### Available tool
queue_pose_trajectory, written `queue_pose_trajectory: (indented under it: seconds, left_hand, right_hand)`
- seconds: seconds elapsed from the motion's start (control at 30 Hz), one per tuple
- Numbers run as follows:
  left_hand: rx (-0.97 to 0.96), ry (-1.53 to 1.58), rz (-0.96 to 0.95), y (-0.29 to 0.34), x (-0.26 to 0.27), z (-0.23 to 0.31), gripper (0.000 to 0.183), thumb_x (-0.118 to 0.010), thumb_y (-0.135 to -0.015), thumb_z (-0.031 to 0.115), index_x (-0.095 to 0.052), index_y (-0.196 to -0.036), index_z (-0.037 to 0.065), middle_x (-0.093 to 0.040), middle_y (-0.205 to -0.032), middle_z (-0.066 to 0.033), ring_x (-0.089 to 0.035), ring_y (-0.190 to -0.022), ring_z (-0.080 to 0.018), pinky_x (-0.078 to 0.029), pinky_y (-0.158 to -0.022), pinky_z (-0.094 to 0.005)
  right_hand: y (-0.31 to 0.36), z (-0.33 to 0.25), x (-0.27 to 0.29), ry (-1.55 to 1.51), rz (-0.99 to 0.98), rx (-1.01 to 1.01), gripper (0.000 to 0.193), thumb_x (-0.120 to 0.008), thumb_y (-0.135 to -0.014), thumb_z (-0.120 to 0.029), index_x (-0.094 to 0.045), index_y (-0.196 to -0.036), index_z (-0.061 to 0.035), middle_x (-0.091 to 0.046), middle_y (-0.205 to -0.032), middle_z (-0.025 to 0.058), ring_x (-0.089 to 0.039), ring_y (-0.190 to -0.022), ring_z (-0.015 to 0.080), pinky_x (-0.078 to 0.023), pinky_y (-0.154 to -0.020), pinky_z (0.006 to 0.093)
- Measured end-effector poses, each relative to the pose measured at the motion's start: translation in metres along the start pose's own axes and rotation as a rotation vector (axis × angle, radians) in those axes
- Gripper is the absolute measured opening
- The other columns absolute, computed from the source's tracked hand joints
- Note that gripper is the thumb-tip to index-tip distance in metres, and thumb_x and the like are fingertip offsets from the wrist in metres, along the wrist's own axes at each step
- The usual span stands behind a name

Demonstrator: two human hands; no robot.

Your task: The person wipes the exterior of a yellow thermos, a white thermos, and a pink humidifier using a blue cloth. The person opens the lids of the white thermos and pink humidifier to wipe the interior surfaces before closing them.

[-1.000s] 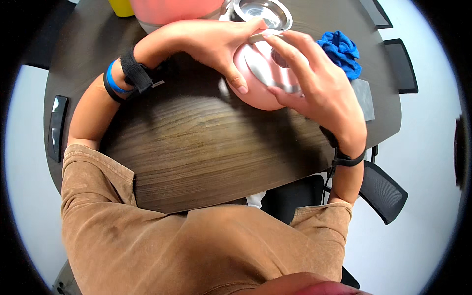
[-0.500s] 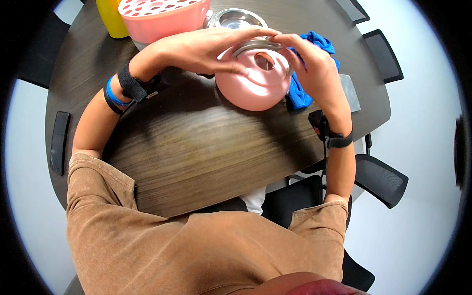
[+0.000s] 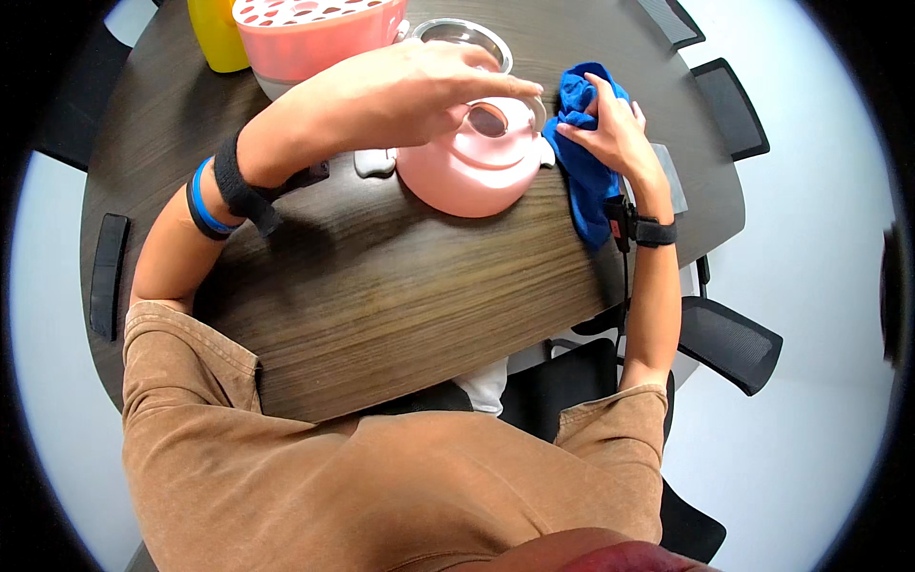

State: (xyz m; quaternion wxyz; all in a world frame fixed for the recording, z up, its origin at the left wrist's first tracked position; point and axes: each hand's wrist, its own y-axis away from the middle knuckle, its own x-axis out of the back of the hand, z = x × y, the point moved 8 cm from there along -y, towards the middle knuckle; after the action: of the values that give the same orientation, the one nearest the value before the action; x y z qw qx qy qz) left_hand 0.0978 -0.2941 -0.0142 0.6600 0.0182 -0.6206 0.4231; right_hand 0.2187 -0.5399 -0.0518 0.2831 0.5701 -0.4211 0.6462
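My left hand (image 3: pixel 419 91) reaches over the far side of a rounded pink container (image 3: pixel 472 181), which has an oval opening or window on top and pale side clips. Its index finger stretches along the container's far edge, and the other fingers curl down against it, partly hidden. A shiny round steel bowl (image 3: pixel 467 36) stands just behind. To the right, my right hand (image 3: pixel 618 133) has its thumb and fingers around a bunched blue cloth (image 3: pixel 591 195), which lies beside the container and hangs toward me.
At the back left stand a pink box with a perforated white top (image 3: pixel 324 57) and a yellow container (image 3: pixel 217 38). A flat grey piece (image 3: pixel 669 176) lies beyond my right wrist. Black chairs (image 3: pixel 729 343) surround the dark wooden table (image 3: pixel 400 315).
My right hand has left the pink container and moved right onto the blue cloth, whose lower end now reaches nearer me. The container has shifted slightly left, and its side clips now show.
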Motion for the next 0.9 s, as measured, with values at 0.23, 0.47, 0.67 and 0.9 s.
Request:
queue_pose_trajectory:
  seconds: [0.23,0.47,0.67,0.9]
  left_hand:
    - [0.068,0.051,-0.074,0.005,0.0,0.013,0.057,-0.069,-0.099,0.007,-0.058,-0.154,0.02,-0.054,-0.147,-0.0186,-0.072,-0.104,-0.0358,-0.057,-0.092,-0.0439]
    - [0.161,0.173,-0.078,0.008,-0.004,0.002,0.071,-0.081,-0.097,0.032,-0.052,-0.155,0.003,-0.05,-0.153,-0.0225,-0.061,-0.131,-0.039,-0.049,-0.112,-0.0426]
    - [0.174,0.433,-0.317,0.008,-0.008,-0.011,0.092,-0.086,-0.093,0.035,-0.038,-0.168,0.011,-0.039,-0.171,-0.0154,-0.04,-0.156,-0.0329,-0.039,-0.126,-0.043]
    - [-0.075,0.39,-0.286,0.006,-0.007,-0.022,0.102,-0.09,-0.087,0.028,-0.033,-0.169,0.01,-0.041,-0.17,-0.0161,-0.036,-0.159,-0.0315,-0.03,-0.132,-0.0436]
  right_hand:
    - [0.0,-0.017,0.013,-0.123,0.019,0.142,0.035,-0.083,-0.093,-0.029,-0.075,-0.115,-0.0036,-0.077,-0.103,0.0175,-0.073,-0.098,0.0355,-0.058,-0.091,0.0404]
    - [0.022,-0.045,0.058,-0.534,0.204,0.169,0.035,-0.082,-0.097,-0.031,-0.074,-0.123,-0.0079,-0.079,-0.104,0.0075,-0.075,-0.104,0.0231,-0.058,-0.09,0.0351]
    - [0.042,-0.074,0.03,-0.53,-0.11,0.352,0.053,-0.084,-0.092,-0.014,-0.064,-0.141,-0.0089,-0.065,-0.143,0.0114,-0.064,-0.131,0.028,-0.053,-0.115,0.0421]
    - [0.034,-0.078,0.039,-0.332,0.045,0.404,0.026,-0.076,-0.099,-0.013,-0.068,-0.122,-0.0044,-0.071,-0.122,0.015,-0.069,-0.116,0.0353,-0.056,-0.101,0.0418]
